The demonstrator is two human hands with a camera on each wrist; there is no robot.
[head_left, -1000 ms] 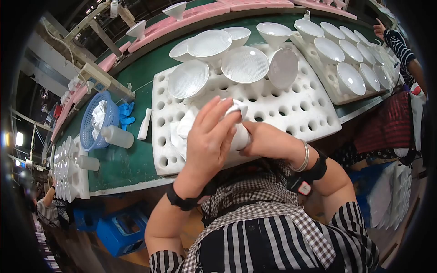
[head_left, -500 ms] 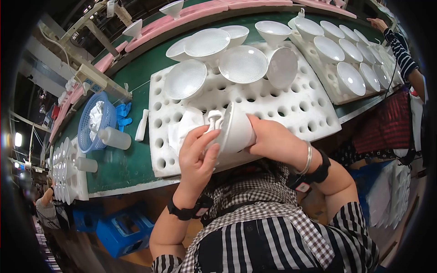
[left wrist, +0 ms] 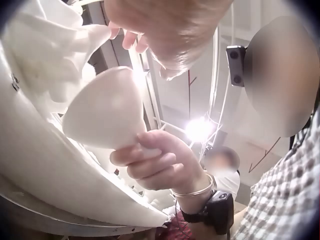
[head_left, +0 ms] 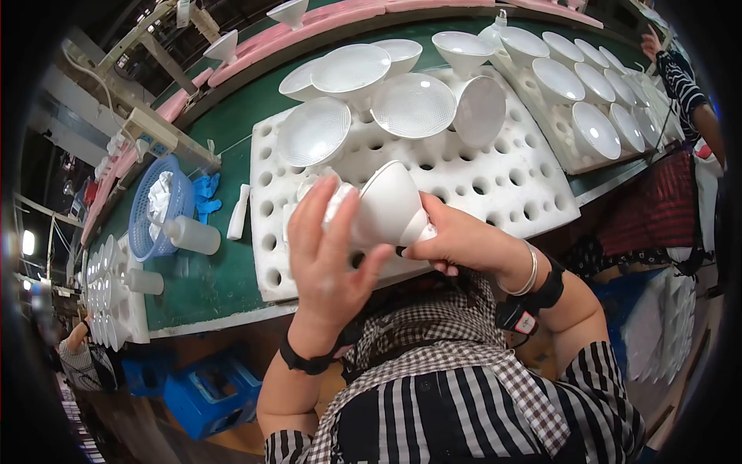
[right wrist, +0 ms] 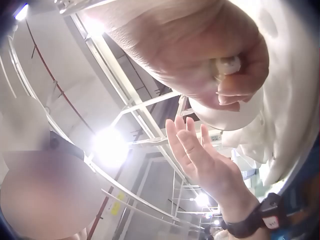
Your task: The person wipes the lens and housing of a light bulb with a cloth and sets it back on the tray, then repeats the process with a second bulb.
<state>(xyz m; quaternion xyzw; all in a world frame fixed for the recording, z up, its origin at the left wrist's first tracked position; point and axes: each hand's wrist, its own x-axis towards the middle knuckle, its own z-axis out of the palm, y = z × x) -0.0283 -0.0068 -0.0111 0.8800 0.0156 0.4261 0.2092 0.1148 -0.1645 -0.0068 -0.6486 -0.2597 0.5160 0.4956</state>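
The right hand (head_left: pixel 460 236) grips a white cone-shaped lamp cup (head_left: pixel 389 203) by its narrow end; the cup lies tilted, its smooth outer side facing the head camera. Beside its wide end is the left hand (head_left: pixel 328 255), fingers spread and loosely extended, no grip visible. White cloth (head_left: pixel 340 203) shows partly behind those fingers. In the left wrist view, the right hand (left wrist: pixel 157 162) curls around the narrow end of the cup (left wrist: pixel 107 110), and cloth (left wrist: pixel 50 55) is bunched beyond it. The right wrist view shows the left hand (right wrist: pixel 210 170) with raised, separated fingers.
A white foam board (head_left: pixel 533 182) with many holes holds several upturned cups (head_left: pixel 313 131). Another foam board (head_left: pixel 553 147) with cups stands at right. To the left are a blue basket (head_left: pixel 182 197), a bottle (head_left: pixel 193 235), a white tube (head_left: pixel 239 212) and a blue glove (head_left: pixel 205 193).
The left hand has let go of the white piece at the cup's rim and its fingers have spread. The cup has turned, its outer side now showing more, with the right hand at its narrow end.
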